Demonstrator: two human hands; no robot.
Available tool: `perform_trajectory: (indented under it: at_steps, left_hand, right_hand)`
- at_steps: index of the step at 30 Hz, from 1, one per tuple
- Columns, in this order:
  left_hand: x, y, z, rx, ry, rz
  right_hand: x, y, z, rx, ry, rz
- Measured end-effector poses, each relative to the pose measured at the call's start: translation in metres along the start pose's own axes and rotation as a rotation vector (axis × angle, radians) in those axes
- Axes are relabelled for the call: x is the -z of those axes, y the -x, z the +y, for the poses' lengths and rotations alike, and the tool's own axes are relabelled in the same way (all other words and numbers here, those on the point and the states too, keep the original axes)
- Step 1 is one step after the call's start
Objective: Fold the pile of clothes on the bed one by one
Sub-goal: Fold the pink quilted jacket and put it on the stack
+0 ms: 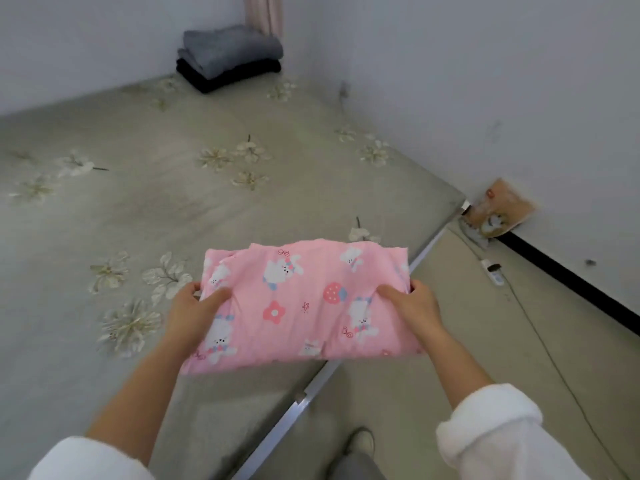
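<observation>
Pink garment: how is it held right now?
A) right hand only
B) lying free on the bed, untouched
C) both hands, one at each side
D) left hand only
C: the left hand and the right hand each grip one side of the folded pink garment, thumbs on top.

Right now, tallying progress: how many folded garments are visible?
3: pink garment held by left hand and right hand; grey garment atop black garment, far corner; stack may hide more.
</observation>
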State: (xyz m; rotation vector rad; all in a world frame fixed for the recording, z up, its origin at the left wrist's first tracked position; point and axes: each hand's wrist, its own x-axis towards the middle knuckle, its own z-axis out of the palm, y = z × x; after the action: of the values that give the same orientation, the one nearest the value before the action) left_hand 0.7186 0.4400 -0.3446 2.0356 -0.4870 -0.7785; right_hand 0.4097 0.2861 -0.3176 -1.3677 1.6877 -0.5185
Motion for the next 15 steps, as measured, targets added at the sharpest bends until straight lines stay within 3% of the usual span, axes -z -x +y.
perform_trajectory:
  at_steps: [10, 15]
  left_hand:
    - [-0.23, 0.015, 0.136, -0.084, 0.07, -0.108]
    - [-0.316, 0.009, 0.183, -0.103, 0.035, -0.123]
  right_hand:
    - [0.22, -0.129, 0.034, -0.017, -0.083, 0.089]
    - [0.284, -0.193, 0.041, -0.015, -0.145, 0.105]
